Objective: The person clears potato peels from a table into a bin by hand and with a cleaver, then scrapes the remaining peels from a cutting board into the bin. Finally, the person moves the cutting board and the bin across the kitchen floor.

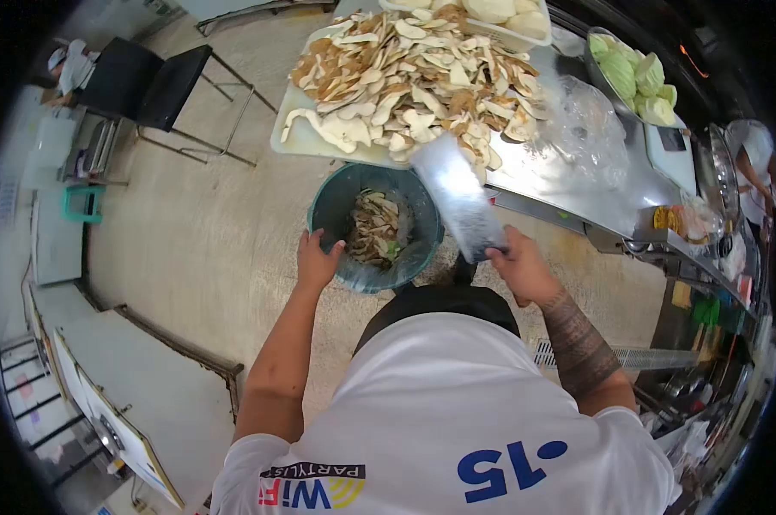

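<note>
My left hand (319, 262) is at the near-left rim of a teal round bin (321, 202), its thumb and fingers curled over the edge. Vegetable peelings (375, 227) lie inside the bin, with a small green scrap among them. In my right hand (525, 268) is a cleaver (457, 193), gripped by its dark handle; its broad, shiny blade points up and left, slightly blurred, over the bin's right side. Beyond the bin, a large heap of brown-and-white peelings (422, 81) covers most of a white cutting board (295, 137) and spills right onto the metal table (517, 176).
A white tray (525, 36) of pale peeled vegetables stands behind the heap. Clear plastic (585, 129) lies to its right, near a bowl of cut cabbage (633, 77). Black chairs (148, 81) stand at left; one person (75, 64) is beyond them, another (755, 163) far right.
</note>
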Available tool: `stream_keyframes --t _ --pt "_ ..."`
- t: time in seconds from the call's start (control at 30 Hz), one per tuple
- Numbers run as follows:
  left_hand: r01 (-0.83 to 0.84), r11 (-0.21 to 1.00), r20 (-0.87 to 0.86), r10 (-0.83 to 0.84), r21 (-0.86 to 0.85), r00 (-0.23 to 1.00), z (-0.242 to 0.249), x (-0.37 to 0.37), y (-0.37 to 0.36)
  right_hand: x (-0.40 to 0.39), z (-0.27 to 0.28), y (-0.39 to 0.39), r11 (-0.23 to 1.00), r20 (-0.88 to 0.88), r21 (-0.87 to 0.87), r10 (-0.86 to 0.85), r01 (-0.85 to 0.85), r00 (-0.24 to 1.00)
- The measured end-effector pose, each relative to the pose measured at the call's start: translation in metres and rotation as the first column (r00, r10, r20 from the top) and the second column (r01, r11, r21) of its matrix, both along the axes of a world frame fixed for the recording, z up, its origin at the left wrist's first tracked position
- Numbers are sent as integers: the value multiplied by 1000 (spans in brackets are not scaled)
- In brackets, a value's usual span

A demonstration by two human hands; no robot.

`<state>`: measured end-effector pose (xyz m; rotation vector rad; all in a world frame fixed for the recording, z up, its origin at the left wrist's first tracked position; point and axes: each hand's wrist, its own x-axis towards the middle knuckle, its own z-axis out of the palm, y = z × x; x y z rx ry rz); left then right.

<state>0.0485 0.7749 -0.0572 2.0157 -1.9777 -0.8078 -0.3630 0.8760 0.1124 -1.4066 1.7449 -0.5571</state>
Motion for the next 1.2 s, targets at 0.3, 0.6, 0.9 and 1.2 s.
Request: stream_keyframes --t 0.3,0.6,0.9,1.2 --pt "536 741 190 -505 -405 842 90 -97 -48 -58 -64 80 834 270 144 -550 532 790" --pt "702 559 391 -584 -442 711 85 -215 -129 -25 -121 11 840 356 98 -531 534 769" --pt "660 574 375 -545 -484 750 97 -268 -168 3 -124 -137 858 546 134 -482 496 686" --pt "602 680 353 -489 -418 797 120 -294 -200 8 -97 -166 863 644 125 -446 489 621"
